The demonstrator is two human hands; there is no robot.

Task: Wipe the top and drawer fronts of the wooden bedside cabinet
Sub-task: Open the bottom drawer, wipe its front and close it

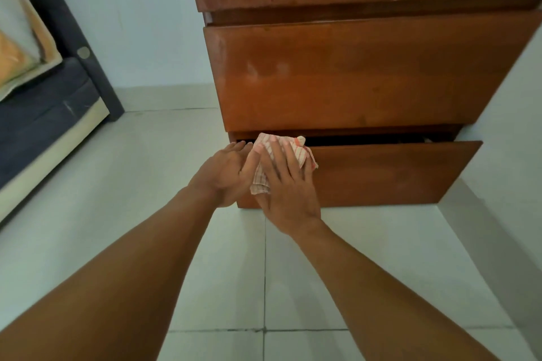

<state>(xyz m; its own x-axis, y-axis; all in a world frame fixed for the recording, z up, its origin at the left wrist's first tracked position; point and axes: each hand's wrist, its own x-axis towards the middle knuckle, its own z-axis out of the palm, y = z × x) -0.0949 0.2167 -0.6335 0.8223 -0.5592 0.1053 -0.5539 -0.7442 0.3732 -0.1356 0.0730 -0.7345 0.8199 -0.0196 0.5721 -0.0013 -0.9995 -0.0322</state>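
Observation:
The wooden bedside cabinet (366, 76) stands against the wall with three drawer fronts in view. Its bottom drawer (387, 176) is pulled slightly out, leaving a dark gap above it. A pink-and-white checked cloth (303, 152) is pressed flat against the left part of that drawer front under my right hand (287, 187). My left hand (225, 173) rests at the drawer's left edge, fingers together and reaching toward the gap, its thumb touching the cloth. Whether it grips the edge is hidden. The cabinet top is out of view.
A dark bed frame (73, 38) with a mattress and patterned bedding (20, 47) sits at the left. Pale floor tiles (234, 272) spread below my arms. A white wall (504, 138) meets the cabinet's right side.

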